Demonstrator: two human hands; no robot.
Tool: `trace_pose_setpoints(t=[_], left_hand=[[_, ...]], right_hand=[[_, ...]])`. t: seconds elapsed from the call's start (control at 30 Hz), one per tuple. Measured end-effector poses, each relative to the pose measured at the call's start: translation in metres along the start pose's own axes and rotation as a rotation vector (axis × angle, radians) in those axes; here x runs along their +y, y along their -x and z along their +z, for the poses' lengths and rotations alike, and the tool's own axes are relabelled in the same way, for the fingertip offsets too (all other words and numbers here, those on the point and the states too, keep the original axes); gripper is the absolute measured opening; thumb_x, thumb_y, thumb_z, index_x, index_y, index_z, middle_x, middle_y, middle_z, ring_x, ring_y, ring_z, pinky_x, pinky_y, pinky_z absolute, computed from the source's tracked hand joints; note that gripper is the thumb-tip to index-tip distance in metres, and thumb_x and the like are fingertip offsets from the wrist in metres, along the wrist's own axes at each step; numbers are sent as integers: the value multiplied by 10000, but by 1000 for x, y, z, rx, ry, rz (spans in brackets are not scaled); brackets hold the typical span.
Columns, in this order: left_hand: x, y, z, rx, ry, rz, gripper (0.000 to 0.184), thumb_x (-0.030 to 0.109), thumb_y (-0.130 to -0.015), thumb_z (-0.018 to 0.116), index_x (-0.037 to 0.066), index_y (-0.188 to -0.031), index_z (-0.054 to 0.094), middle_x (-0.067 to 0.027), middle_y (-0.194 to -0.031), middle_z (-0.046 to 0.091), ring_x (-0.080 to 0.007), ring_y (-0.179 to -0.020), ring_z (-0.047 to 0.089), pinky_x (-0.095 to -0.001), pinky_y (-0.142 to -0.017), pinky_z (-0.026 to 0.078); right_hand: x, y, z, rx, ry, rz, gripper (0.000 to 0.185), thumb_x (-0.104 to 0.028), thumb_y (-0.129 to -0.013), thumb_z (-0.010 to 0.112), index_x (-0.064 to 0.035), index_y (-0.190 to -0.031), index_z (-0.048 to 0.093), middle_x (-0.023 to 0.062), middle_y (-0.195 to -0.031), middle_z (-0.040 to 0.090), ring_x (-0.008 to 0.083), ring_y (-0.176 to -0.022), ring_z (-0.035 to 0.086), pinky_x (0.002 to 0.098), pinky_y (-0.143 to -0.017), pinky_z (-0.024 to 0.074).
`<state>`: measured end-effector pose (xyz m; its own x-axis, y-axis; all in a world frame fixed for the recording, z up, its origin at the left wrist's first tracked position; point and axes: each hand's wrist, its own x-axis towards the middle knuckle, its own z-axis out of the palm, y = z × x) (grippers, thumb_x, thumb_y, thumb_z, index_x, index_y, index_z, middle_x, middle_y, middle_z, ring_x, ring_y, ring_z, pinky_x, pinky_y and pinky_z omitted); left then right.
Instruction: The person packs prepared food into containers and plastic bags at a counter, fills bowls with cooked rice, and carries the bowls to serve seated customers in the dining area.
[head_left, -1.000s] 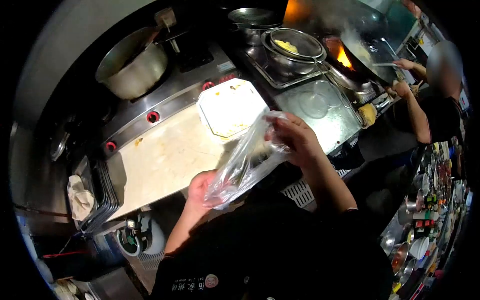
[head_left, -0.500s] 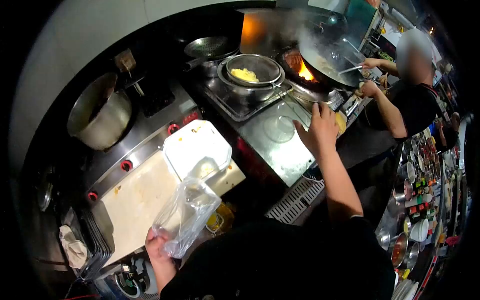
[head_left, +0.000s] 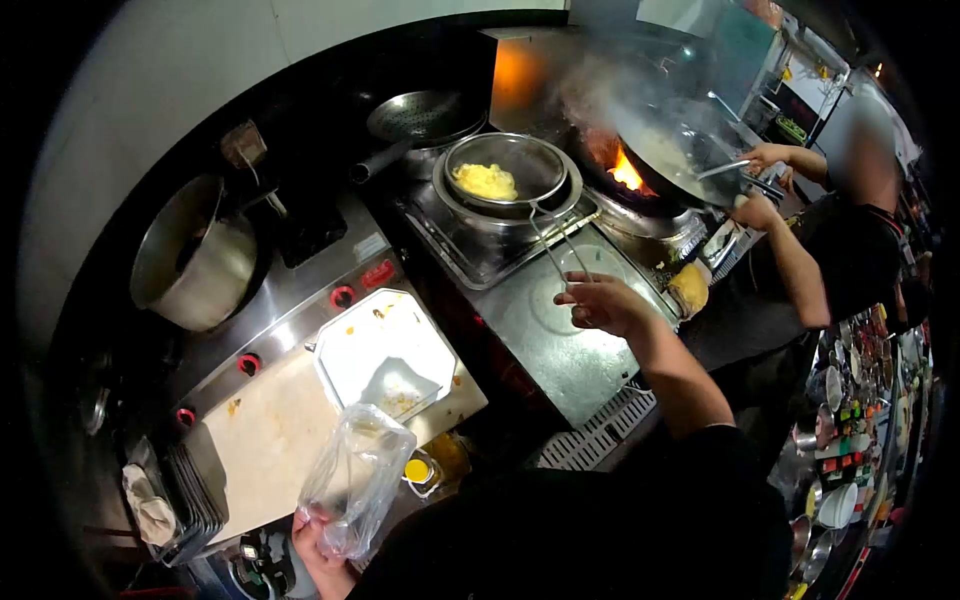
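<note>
My left hand (head_left: 318,545) is closed on the lower end of a clear plastic bag (head_left: 362,470), which hangs bunched beside the cutting board. My right hand (head_left: 612,304) has its fingers curled around the end of the long wire handle of a mesh strainer (head_left: 510,150). Yellow food, perhaps egg (head_left: 485,182), lies in the strainer. Under it is a metal bowl (head_left: 565,205) on a tray (head_left: 455,262). A white octagonal plate (head_left: 380,340) with food bits sits at the board's edge, just above the bag.
A wok (head_left: 660,160) steams over a flame (head_left: 628,172); a co-worker's hand (head_left: 757,212) is at its handle. A large pot (head_left: 195,255) stands on the left stove. A perforated ladle (head_left: 425,112) lies behind the strainer. A yellow sponge-like item (head_left: 688,290) rests by the steel counter (head_left: 560,350).
My right hand has gone from spread fingers to closing on the strainer handle, which has swung toward me. My left hand still holds the bag. The view has shifted slightly.
</note>
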<state>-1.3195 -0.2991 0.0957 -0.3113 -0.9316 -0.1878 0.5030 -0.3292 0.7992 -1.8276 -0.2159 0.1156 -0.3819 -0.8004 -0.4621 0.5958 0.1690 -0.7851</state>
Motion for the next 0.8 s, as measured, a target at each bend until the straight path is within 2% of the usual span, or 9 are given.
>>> trace_pose_setpoints(t=[0.07,0.23,0.33,0.4,0.5,0.67,0.73,0.77,0.8], left_hand=[[-1,0,-1,-5,15,-10,237,166,-700,687,7,-781,531,-75,-717,552,-171,-575,531,-270,-481,425],[-8,0,-9,31,-74,23,257,212,-717,667,1,-788,539,-77,-721,553,-173,-606,533,-261,-516,425],[-18,-2,-13,6,-448,373,298,263,-735,648,4,-844,548,-79,-726,553,-176,-601,530,-271,-517,426],[-12,-2,-8,107,-167,35,389,351,-785,546,2,-957,553,-93,-745,571,-190,-609,542,-291,-509,441],[0,-9,1,105,-13,-198,486,365,-796,428,-15,-1079,532,-121,-774,596,-239,-629,568,-344,-524,484],[-1,-15,-4,-178,362,-254,539,268,-756,351,48,-1234,465,-204,-846,610,-339,-677,592,-429,-580,524],[-14,-16,-32,153,337,-157,542,272,-797,344,111,-1312,396,-258,-1037,571,-367,-757,603,-440,-617,528],[-21,-19,-41,159,338,-153,542,272,-797,344,111,-1312,396,-258,-1037,571,-367,-757,603,-440,-617,528],[-23,-22,-41,-159,528,-188,543,306,-826,353,128,-1338,361,-239,-1099,545,-358,-781,602,-440,-644,526]], right_hand=[[3,-2,8,-188,-267,-30,399,-146,-880,527,-64,-1235,363,42,-654,475,91,-448,385,259,-468,385],[8,11,30,6,-3,-133,343,-101,-889,499,-58,-1204,371,23,-625,431,89,-436,370,253,-435,381],[18,10,22,-36,13,-159,342,-88,-884,504,-58,-1197,370,27,-621,430,91,-439,376,269,-438,398],[22,10,21,13,29,-155,288,-80,-890,495,-57,-1163,407,12,-627,418,92,-493,412,263,-432,432],[25,2,16,-78,-112,-112,367,-98,-880,523,-60,-1201,349,34,-631,431,101,-449,370,265,-433,383],[32,3,22,-32,11,-155,296,-77,-882,510,-63,-1150,388,15,-616,400,86,-471,348,229,-423,345],[32,4,19,-48,18,-140,299,-71,-885,499,-71,-1163,390,8,-621,395,87,-482,359,233,-429,359],[34,9,20,-49,-44,-133,297,-69,-884,500,-69,-1162,394,7,-622,391,88,-488,363,238,-432,365],[36,13,20,-48,-105,-126,296,-68,-884,501,-67,-1161,398,6,-623,388,89,-493,368,244,-436,371]])
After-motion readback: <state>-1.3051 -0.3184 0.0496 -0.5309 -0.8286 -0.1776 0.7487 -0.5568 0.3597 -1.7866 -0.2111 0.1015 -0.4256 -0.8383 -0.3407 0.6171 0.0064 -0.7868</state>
